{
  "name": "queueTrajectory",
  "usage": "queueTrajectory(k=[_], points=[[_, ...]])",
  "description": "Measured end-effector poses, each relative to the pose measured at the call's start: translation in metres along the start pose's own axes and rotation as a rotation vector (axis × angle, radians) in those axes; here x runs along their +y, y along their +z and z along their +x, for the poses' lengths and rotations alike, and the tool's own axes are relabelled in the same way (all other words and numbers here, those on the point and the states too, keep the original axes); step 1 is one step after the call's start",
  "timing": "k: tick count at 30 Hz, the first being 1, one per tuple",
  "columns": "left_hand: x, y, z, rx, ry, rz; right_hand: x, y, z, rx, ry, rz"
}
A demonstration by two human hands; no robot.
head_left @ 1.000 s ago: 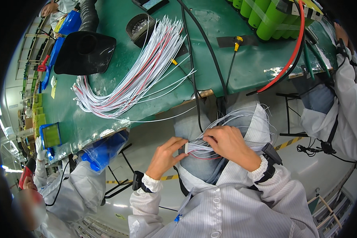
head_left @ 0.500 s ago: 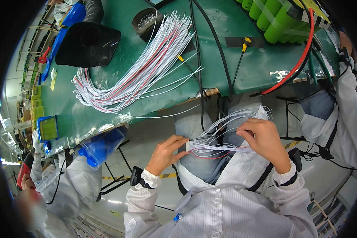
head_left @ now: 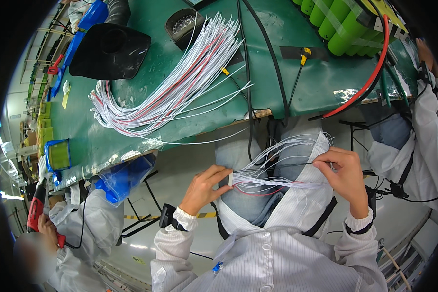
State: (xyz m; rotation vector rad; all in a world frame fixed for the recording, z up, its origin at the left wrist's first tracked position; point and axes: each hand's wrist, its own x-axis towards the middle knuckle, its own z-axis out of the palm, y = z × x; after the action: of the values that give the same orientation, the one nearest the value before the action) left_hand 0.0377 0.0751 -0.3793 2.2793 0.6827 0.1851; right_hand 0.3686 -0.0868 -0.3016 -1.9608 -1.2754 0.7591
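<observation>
Over my lap, my left hand [head_left: 207, 187] pinches a small white connector [head_left: 230, 178] between thumb and fingers. From it a harness of white wires [head_left: 272, 176] fans out to the right, with a red wire [head_left: 258, 193] among them along the lower side. My right hand [head_left: 343, 173] is closed on a thin black wire [head_left: 301, 165] and draws it out nearly straight from the connector. Other white wires run loose below and above the right hand. On the green table ahead lies a thick bundle of white wires [head_left: 180, 82] with a few red ones.
A black fume hood [head_left: 109, 51] and a dark tub of metal scraps [head_left: 184, 28] stand on the green table [head_left: 272, 104]. Green battery cells [head_left: 345, 29] and a red cable [head_left: 362, 92] are at right. Left, a co-worker holds a red heat gun [head_left: 36, 211].
My right hand has moved right, pulling the black wire out straight from the bundle. The left hand stays on the connector. The co-worker's heat gun has swung more upright.
</observation>
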Motion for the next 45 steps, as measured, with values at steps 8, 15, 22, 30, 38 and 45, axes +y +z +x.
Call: queueTrajectory(k=[8, 15, 22, 30, 38, 45], points=[[0.003, 0.001, 0.000, 0.023, -0.020, -0.012, 0.003, -0.009, -0.008, -0.021, 0.028, 0.037], [0.001, 0.005, -0.003, 0.035, -0.028, -0.008, 0.008, -0.012, -0.013, -0.035, 0.046, 0.046], [0.003, 0.010, -0.002, 0.076, -0.019, -0.043, 0.024, -0.012, -0.011, -0.034, 0.070, 0.155], [0.004, 0.007, -0.001, 0.076, -0.043, -0.046, 0.025, -0.005, -0.007, 0.053, 0.036, 0.112], [0.004, 0.005, 0.000, 0.066, -0.053, -0.080, 0.045, -0.003, -0.011, -0.006, 0.097, 0.274], [0.002, 0.008, -0.002, 0.061, -0.060, -0.068, 0.056, 0.000, -0.014, -0.051, 0.135, 0.346]])
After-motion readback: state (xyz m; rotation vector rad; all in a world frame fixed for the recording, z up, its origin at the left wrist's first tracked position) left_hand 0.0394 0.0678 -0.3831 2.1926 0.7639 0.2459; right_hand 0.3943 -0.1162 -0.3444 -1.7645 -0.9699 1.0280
